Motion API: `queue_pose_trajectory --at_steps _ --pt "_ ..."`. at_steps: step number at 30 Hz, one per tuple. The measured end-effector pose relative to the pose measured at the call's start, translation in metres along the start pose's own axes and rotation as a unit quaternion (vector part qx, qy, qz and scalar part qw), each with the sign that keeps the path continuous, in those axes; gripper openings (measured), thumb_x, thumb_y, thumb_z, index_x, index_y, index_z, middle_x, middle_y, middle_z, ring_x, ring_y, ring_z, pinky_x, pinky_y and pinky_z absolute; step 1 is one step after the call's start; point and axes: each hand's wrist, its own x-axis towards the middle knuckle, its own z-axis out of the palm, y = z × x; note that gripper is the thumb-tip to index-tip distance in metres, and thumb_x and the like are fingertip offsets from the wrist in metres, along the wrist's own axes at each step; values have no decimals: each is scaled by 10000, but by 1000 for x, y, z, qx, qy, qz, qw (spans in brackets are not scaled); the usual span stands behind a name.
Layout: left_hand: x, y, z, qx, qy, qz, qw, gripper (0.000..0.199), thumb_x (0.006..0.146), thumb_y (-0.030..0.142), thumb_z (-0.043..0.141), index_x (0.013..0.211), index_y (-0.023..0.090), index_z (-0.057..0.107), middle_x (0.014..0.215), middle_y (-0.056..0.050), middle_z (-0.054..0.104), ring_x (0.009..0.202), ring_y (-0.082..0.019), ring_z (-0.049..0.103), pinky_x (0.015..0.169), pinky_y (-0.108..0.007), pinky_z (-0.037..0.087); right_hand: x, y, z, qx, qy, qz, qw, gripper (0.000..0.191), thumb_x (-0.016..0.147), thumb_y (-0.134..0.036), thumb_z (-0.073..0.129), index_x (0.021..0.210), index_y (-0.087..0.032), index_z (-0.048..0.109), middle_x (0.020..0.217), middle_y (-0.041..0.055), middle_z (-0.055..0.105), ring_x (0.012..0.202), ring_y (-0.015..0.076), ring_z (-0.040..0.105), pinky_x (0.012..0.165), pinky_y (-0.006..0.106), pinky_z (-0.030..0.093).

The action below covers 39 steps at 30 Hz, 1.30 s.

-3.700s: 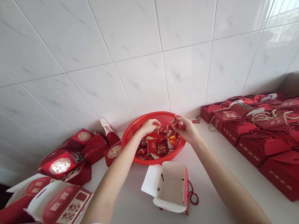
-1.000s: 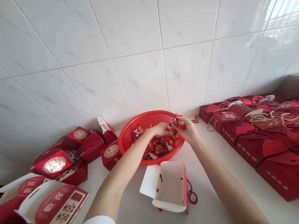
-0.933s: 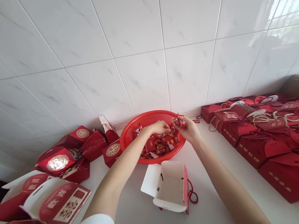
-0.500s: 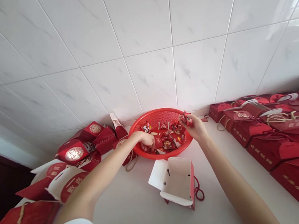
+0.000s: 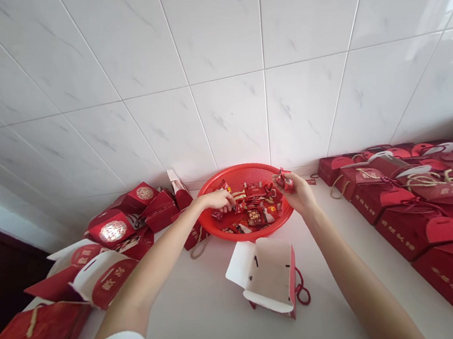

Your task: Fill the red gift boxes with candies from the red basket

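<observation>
My left hand (image 5: 221, 199) is inside the left part of a red plastic mesh basket (image 5: 247, 236), its fingers bent down and pinched together among red-wrapped candies (image 5: 254, 217); whatever lies between the fingertips is hidden. At the basket's right rim, my right hand (image 5: 300, 192) is closed around red-wrapped candies (image 5: 284, 181), their twisted ends sticking up above the fingers. In front of the basket stands an open gift box (image 5: 265, 283), white inside and red outside, with flaps spread and a dark red cord loop (image 5: 303, 295) on its right side.
Several red gift boxes (image 5: 112, 230) lie jumbled at the left, some with open flaps. At the right, closed red boxes (image 5: 398, 222) with gold lettering and cord handles stand in rows. A white tiled wall (image 5: 228, 119) rises behind the white tabletop (image 5: 195, 316).
My left hand has lifted slightly within the basket, and the candies under it have shifted, with a flat red packet no longer beside its fingers. My right hand stays nearly still, holding its candies.
</observation>
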Motion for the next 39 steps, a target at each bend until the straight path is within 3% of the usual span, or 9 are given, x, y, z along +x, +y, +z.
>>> queue_pose_trajectory --at_steps 3,6,14,19,25,29,32,35,39 --pt "-4 -1 3 -51 -8 5 999 484 794 164 494 1249 138 654 997 -109 782 830 -198 739 736 -264 572 0 1 0 -4 -4 -8 1000 152 678 -150 740 622 -198 607 697 19 710 761 169 695 797 317 612" --pt "-1 -1 6 -23 21 10 999 491 836 174 476 1304 151 624 1055 -101 771 885 -198 736 750 -256 565 -1 1 0 -16 -10 -11 1000 155 676 -171 753 634 -202 608 709 22 721 780 183 702 804 336 607" --pt "18 13 21 159 57 16 985 121 761 279 685 840 196 722 938 -68 749 940 -273 682 872 -329 505 -7 -3 4 -77 -42 -26 996 148 635 -219 777 649 -206 630 749 21 751 746 173 692 720 285 571" --pt "25 26 27 224 58 -16 973 201 667 310 786 807 201 692 864 -75 734 909 -300 677 831 -356 516 -13 -5 8 -85 -52 -29 995 144 603 -223 776 664 -211 646 730 12 748 703 172 683 672 277 558" --pt "24 32 25 228 48 -25 972 251 555 292 857 665 194 654 809 -62 723 869 -301 675 774 -335 509 -18 -6 14 -99 -62 -3 993 198 591 -223 786 714 -205 631 747 28 757 685 186 689 629 281 548" --pt "7 28 20 195 73 8 978 265 627 394 822 700 201 656 813 -38 716 834 -274 670 713 -305 483 -31 -19 26 -133 -108 20 985 274 606 -276 813 815 -207 648 766 27 751 720 214 705 609 288 545" --pt "-15 27 19 89 131 57 986 299 672 457 791 747 198 661 801 -20 704 840 -247 660 720 -298 471 -48 -34 37 -167 -160 24 973 290 642 -318 816 852 -216 643 804 22 749 755 209 703 630 281 547" --pt "-43 33 26 -80 193 147 967 300 624 403 828 724 191 641 811 -12 704 880 -225 654 802 -308 478 -65 -49 45 -215 -214 24 952 285 694 -342 799 900 -224 641 849 20 746 761 188 682 659 275 548" --pt "-90 52 42 -157 186 196 950 353 638 441 844 803 181 672 880 -27 729 875 -224 661 813 -327 498 -85 -62 49 -286 -272 14 919 242 785 -354 747 961 -237 628 852 5 721 724 150 633 623 244 517"
